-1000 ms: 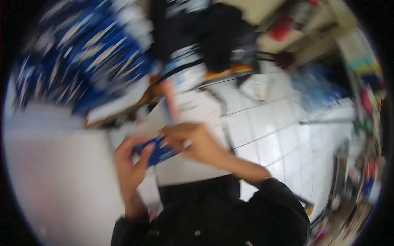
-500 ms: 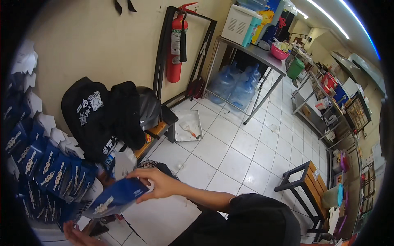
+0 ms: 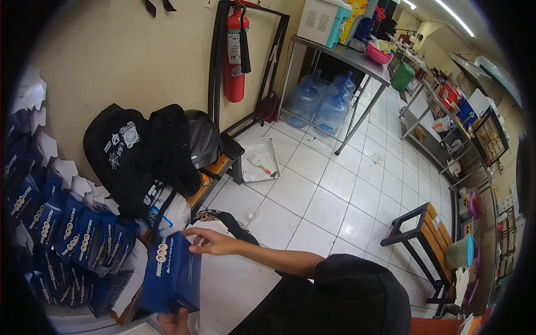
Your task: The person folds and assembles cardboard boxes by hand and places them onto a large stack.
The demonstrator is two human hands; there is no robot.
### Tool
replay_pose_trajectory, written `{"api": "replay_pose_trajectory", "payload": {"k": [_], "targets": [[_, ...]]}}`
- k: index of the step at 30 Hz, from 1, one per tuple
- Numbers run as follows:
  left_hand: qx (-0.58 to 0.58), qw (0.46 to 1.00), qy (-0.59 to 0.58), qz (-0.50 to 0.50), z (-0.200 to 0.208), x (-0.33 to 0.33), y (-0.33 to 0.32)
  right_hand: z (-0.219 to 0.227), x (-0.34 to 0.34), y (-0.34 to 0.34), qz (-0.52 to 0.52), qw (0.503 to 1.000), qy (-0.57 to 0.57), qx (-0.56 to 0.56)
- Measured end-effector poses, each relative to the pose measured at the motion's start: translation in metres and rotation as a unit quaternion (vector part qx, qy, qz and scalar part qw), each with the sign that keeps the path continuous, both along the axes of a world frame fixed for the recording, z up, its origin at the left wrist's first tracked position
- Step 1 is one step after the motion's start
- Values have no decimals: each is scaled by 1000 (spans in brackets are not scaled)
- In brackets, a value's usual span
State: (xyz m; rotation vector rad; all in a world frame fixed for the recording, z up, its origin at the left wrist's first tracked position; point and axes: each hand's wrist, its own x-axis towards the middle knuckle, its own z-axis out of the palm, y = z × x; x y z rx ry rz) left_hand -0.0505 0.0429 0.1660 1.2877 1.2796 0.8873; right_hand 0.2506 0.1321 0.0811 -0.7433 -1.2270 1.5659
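Note:
A blue cardboard box (image 3: 170, 273) with pale round markings on its side stands opened out into a box shape between my hands. My right hand (image 3: 215, 243) grips its upper right edge, thumb and fingers closed on the cardboard. At the lower end, my left hand (image 3: 176, 322) holds the box's bottom edge, partly cut off by the picture's lower rim. To the left, many folded blue cartons (image 3: 84, 237) with white flaps are piled in leaning rows against the wall. Beneath the box and my right forearm lies a white flat surface (image 3: 231, 287).
A black jacket (image 3: 128, 151) and dark helmet (image 3: 204, 139) rest on a wooden bench. Past it, a tray with a brush (image 3: 259, 162) lies on white tiles. A red fire extinguisher (image 3: 235, 61), water jugs (image 3: 321, 106) under a metal table, and a wooden stool (image 3: 430, 240) stand around.
The blue carton has gone from flattened to an opened box and turned more upright. My left hand, loose and below it before, now grips its bottom edge.

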Motion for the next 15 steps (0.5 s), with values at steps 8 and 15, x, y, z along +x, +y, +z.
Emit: {"api": "replay_pose_trajectory", "payload": {"k": [8,15], "targets": [[-82,990,1,-118,-23,12,-6,97,-29,-20,1,905,-194,378],[-224,938,-260,-46,-31,27,-16,119,-21,-27,120,864,-233,430]]}}
